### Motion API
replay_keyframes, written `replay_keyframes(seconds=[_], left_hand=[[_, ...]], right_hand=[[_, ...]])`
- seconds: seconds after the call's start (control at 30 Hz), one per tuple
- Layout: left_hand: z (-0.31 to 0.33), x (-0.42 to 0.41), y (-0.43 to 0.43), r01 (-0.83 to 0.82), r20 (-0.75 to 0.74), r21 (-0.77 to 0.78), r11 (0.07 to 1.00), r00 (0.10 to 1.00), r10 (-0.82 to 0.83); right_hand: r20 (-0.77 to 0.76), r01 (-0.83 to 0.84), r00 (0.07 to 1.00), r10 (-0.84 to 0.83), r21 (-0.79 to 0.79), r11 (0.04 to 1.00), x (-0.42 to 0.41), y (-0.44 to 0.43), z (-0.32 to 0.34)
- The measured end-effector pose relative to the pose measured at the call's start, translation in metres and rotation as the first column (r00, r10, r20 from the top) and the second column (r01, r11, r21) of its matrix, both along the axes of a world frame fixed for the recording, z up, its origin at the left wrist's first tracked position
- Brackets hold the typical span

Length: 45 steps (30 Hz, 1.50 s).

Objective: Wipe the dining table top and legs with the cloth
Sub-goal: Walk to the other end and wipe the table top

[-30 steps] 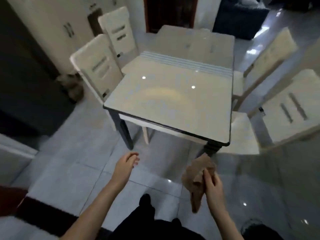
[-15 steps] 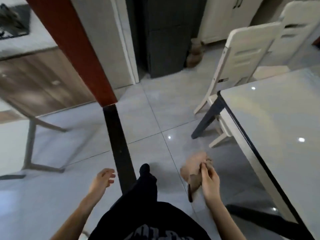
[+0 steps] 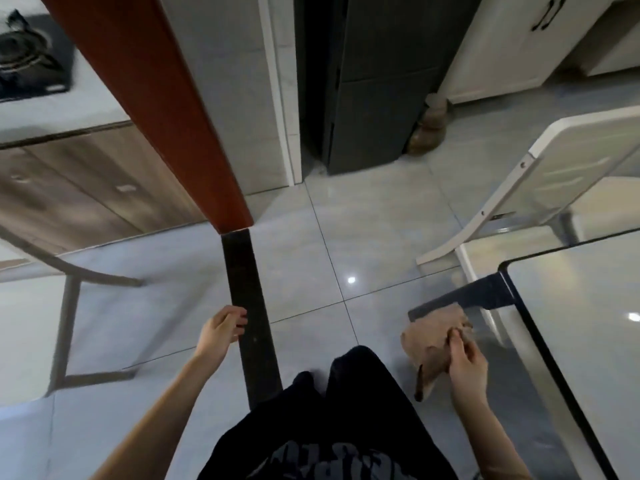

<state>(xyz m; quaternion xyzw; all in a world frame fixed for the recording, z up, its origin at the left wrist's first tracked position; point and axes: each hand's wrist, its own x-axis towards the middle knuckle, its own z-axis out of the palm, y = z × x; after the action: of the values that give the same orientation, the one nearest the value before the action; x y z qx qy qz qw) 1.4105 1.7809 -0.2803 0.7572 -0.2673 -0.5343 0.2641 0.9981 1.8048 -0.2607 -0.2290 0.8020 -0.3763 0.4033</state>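
Presently, a crumpled brown cloth (image 3: 434, 336) is gripped by the right hand (image 3: 465, 367) beside the dining table (image 3: 585, 341) corner; the left hand (image 3: 221, 332) is empty, fingers loosely curled.

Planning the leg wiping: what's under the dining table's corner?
A dark table leg slants down to the tiled floor, a white chair just beyond. The tabletop hides everything further under.

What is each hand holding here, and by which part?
The right hand pinches the bunched brown cloth near its middle; the left hand holds nothing.
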Motion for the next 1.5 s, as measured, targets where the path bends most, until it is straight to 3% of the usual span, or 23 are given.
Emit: replay_keyframes(seconds=[0.17,0.33,0.5,0.63,0.8,1.0,1.13,1.23,1.5], left_hand=[[-0.007,-0.059,-0.120,0.062,-0.048,-0.043,0.997,0.997,-0.064],[-0.007,-0.110,-0.235,0.048,-0.069,0.013,0.999,0.997,-0.047],[0.011,-0.133,-0.334,0.101,-0.074,-0.021,0.995,0.992,-0.102],[0.016,-0.139,-0.415,0.043,-0.070,-0.021,0.999,0.997,-0.045],[0.003,-0.150,-0.526,0.003,-0.048,0.011,1.000,0.999,-0.003],[-0.004,-0.195,-0.702,0.200,0.020,-0.074,0.977,0.980,-0.199],[0.010,-0.253,-0.829,0.379,-0.005,-0.103,0.920,0.924,-0.381],[0.020,-0.314,-0.903,0.552,-0.020,-0.115,0.826,0.830,-0.558],[0.007,-0.498,-1.009,0.791,-0.076,-0.105,0.603,0.599,-0.797]], right_hand=[[0.016,0.096,0.995,-0.096,-0.003,0.995,-0.042,-0.069,-0.017],[0.007,0.126,0.992,-0.126,0.002,0.992,-0.076,-0.186,-0.033],[0.016,0.006,1.000,-0.005,-0.076,0.997,-0.094,-0.311,-0.015],[0.015,-0.044,0.999,0.046,-0.149,0.988,-0.105,-0.410,-0.003],[0.044,0.049,0.998,-0.041,-0.182,0.982,-0.119,-0.518,-0.003],[0.066,0.199,0.980,-0.190,-0.187,0.962,-0.157,-0.626,-0.009],[0.026,0.360,0.932,-0.361,-0.179,0.916,-0.187,-0.668,0.000],[-0.017,0.490,0.865,-0.501,-0.177,0.853,-0.212,-0.682,0.002],[0.003,0.730,0.679,-0.734,-0.107,0.675,-0.302,-0.719,-0.008]])
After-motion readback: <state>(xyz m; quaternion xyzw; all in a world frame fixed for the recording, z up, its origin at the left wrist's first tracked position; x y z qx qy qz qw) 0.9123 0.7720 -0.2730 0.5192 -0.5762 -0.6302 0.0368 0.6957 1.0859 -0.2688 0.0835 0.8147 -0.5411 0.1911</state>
